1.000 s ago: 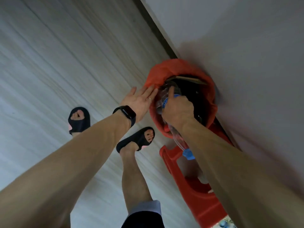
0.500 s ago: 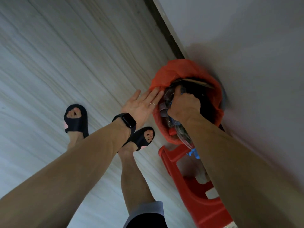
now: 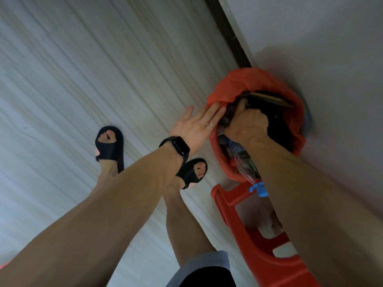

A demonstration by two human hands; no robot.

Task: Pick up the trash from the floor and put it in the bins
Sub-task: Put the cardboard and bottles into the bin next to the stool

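Observation:
A bin lined with a red bag (image 3: 244,83) stands against the wall at the right. My right hand (image 3: 247,123) is fisted inside its mouth, gripping crumpled clear plastic trash (image 3: 243,160) and pressing it down among dark rubbish. My left hand (image 3: 199,125), with a ring and a black watch at the wrist, lies flat with straight fingers against the bag's left rim. A flat piece of brown cardboard (image 3: 269,98) sticks out at the back of the bin.
A red plastic stool (image 3: 255,257) lies beside the bin at the lower right, a scrap of blue tape (image 3: 258,189) near it. My feet in black slides (image 3: 109,148) stand on pale wood-grain floor. A dark skirting strip (image 3: 226,30) runs along the grey wall.
My right hand has pushed deeper into the bin with the plastic. My left hand has slid forward onto the bag's rim, and my left foot has shifted a little.

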